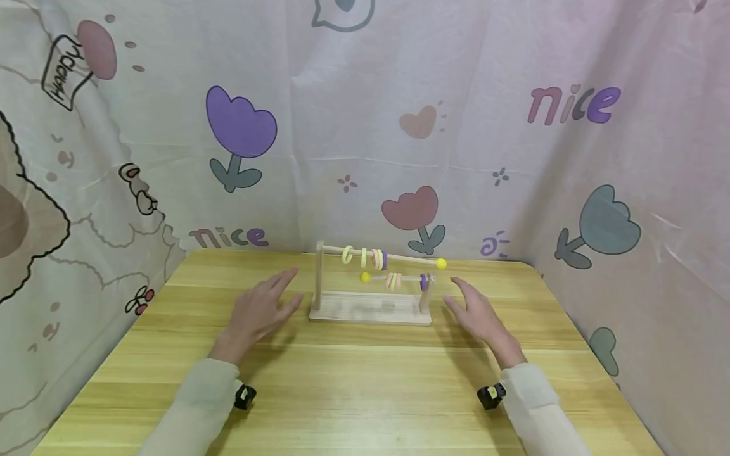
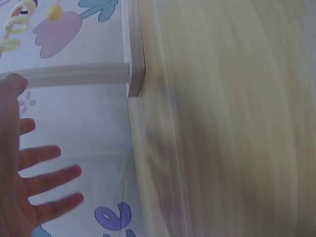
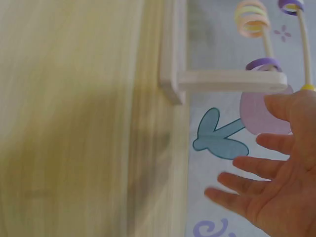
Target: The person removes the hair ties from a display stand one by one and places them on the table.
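Observation:
A wooden stand (image 1: 371, 316) sits on the table between both hands. From its tall left post (image 1: 319, 278) an upper rod (image 1: 413, 259) runs right to a yellow ball (image 1: 441, 264); pale green, pink and purple rings (image 1: 378, 259) hang on it. The short right post (image 1: 425, 300) bears a lower rod pointing left, tipped with another yellow ball (image 1: 365, 277). Pink and yellowish rings (image 1: 393, 281) hang there, with a purple ring (image 1: 423, 282) by the post. My left hand (image 1: 259, 310), fingers spread, is left of the stand. Opposite it, my right hand (image 1: 476, 314) is also spread and holds nothing.
The wooden table (image 1: 365, 386) extends in front of the stand and to both sides. Behind it hangs a printed curtain (image 1: 342, 126) with flowers and lettering, which also lines both sides. Each wrist carries a small black camera (image 1: 245, 397).

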### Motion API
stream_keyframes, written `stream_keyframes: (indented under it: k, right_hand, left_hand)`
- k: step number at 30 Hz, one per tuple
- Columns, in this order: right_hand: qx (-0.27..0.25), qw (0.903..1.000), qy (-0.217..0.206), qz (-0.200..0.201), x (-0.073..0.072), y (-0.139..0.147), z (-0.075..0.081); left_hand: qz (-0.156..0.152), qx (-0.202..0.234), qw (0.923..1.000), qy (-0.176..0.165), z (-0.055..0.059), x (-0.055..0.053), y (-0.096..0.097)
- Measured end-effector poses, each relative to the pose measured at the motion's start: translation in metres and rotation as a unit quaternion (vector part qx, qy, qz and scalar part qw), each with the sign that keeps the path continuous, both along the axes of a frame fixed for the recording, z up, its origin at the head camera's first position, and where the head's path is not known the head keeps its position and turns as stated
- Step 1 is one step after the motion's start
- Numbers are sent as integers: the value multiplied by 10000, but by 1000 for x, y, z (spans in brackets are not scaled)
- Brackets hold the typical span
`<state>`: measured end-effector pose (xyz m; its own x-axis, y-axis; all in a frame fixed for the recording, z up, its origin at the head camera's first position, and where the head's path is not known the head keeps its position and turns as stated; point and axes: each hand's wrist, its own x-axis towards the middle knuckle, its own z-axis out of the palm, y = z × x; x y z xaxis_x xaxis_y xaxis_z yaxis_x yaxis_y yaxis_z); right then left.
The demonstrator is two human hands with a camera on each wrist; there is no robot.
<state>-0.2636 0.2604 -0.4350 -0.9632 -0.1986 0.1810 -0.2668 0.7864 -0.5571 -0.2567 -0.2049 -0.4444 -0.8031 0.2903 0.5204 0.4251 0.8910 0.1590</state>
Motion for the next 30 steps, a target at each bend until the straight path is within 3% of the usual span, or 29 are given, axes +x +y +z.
stream_keyframes:
  k: [6,11,17,22,26,30]
  right_hand:
    - [-1034,9946,-58,0,-6,-10,5]
    - [-1619,9868,22,11,-10,-19,8]
    - [-2358,9717,-111,-33,-15,-28,10]
    - [-2894,9568,-220,-166,-19,-35,8]
    - [-3201,9466,-336,-182,-19,-39,7]
    - [-3295,9433,-333,-241,-20,-42,5]
  left_hand:
    - [-775,666,9922,713,2,1,16]
    - [-1397,1078,9807,836,1,0,32]
    - [-1734,1411,9733,515,-6,-2,57]
    - [-1749,1758,9687,-64,-14,-7,78]
    - [-1759,2163,9583,-626,-19,-11,90]
    - [-1821,2428,9483,-925,-22,-15,101]
